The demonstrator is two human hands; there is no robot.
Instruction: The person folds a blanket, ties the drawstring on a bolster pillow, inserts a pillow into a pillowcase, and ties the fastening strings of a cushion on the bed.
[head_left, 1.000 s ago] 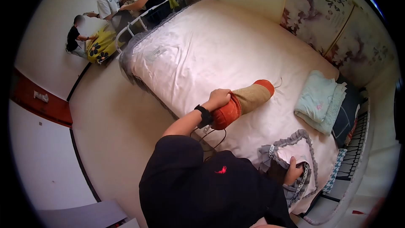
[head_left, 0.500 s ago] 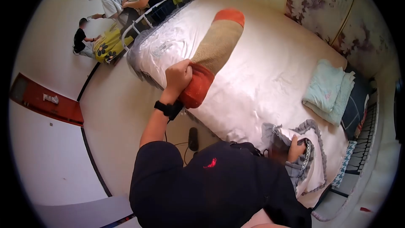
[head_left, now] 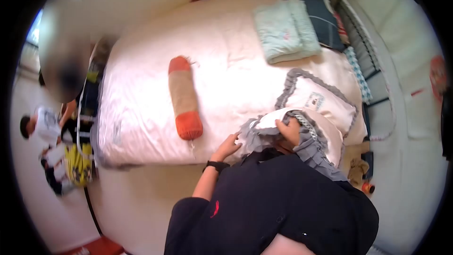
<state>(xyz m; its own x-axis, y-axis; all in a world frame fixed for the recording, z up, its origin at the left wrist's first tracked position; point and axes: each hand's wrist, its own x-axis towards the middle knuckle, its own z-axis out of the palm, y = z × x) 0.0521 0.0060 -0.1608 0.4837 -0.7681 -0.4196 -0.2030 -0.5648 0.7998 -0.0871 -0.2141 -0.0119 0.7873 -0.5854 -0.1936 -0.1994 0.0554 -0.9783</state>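
My right hand [head_left: 289,131] is closed on the opening edge of a white pillowcase [head_left: 328,127] with a gray ruffled border, held against my front. A patterned trim runs beside the fingers. My left hand [head_left: 226,147] is open, its fingers stretched toward the gray ruffle at the pillowcase's left side; whether they touch it I cannot tell. On the bed, beyond and left of that hand, lies a bolster pillow [head_left: 183,95], tan in the middle with orange ends. Just past the pillowcase rests a white ruffled pillow [head_left: 316,97] with a small print.
The bed [head_left: 226,33] has a shiny pale pink cover. A folded mint-green quilt [head_left: 285,33] and a dark pillow [head_left: 321,16] lie near the metal bed rail [head_left: 358,33]. People [head_left: 47,125] are at the far left. A brown item [head_left: 357,169] lies low at right.
My left hand has let go of the bolster, which now lies on the bed, and has come over beside the pillowcase. My right hand still grips the pillowcase. The view has turned rightward.
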